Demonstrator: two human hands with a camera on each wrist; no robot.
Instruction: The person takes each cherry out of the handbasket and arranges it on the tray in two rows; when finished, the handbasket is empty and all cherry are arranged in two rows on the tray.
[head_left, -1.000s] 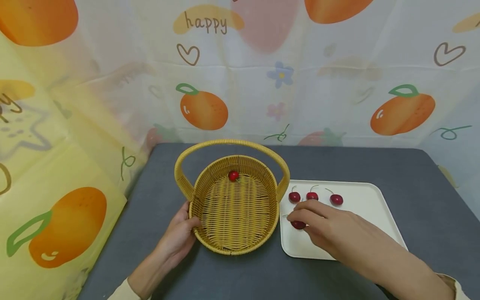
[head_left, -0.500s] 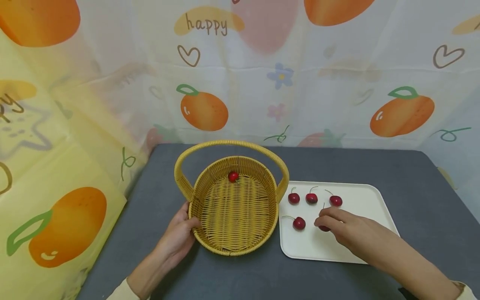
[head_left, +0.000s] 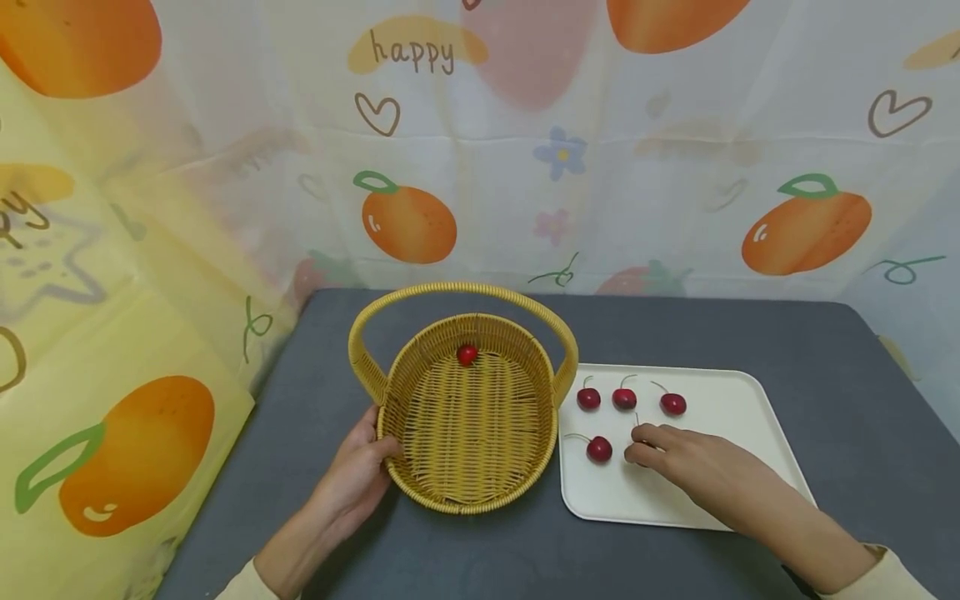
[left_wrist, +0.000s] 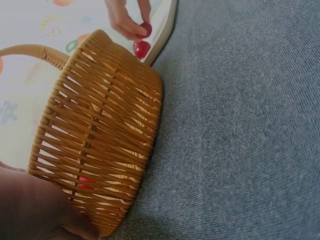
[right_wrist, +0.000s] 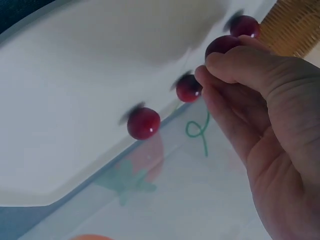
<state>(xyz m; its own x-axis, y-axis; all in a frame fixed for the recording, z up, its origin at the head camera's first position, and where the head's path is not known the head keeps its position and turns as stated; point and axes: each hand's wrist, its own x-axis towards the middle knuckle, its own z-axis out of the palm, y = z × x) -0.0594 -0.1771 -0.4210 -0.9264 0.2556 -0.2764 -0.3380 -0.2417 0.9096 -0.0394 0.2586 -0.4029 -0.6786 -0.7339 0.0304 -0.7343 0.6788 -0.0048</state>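
My left hand (head_left: 360, 467) grips the left rim of a yellow wicker basket (head_left: 468, 492), thumb over the inside edge. One red cherry (head_left: 467, 355) lies inside against the far wall. My right hand (head_left: 690, 467) is over the left half of a white tray (head_left: 720, 500). Thumb and fingers pinch a dark red cherry (right_wrist: 222, 46), plain in the right wrist view; in the head view the fingers mostly hide it and only its stem shows. Just left of them a stemmed cherry (head_left: 599, 450) rests on the tray, and three more, including a cherry (head_left: 672, 404), line its far side.
The basket's tall arched handle (head_left: 465, 287) rises over its opening. Basket and tray stand side by side, nearly touching, on a grey-blue tabletop (head_left: 697, 329). Behind hangs a fruit-printed cloth (head_left: 660, 100), and a yellow printed cloth (head_left: 150, 333) borders the left side.
My right hand has moved right from above the front-left cherry, then slightly back left, with a cherry in its fingers. The left hand and basket have stayed in place.
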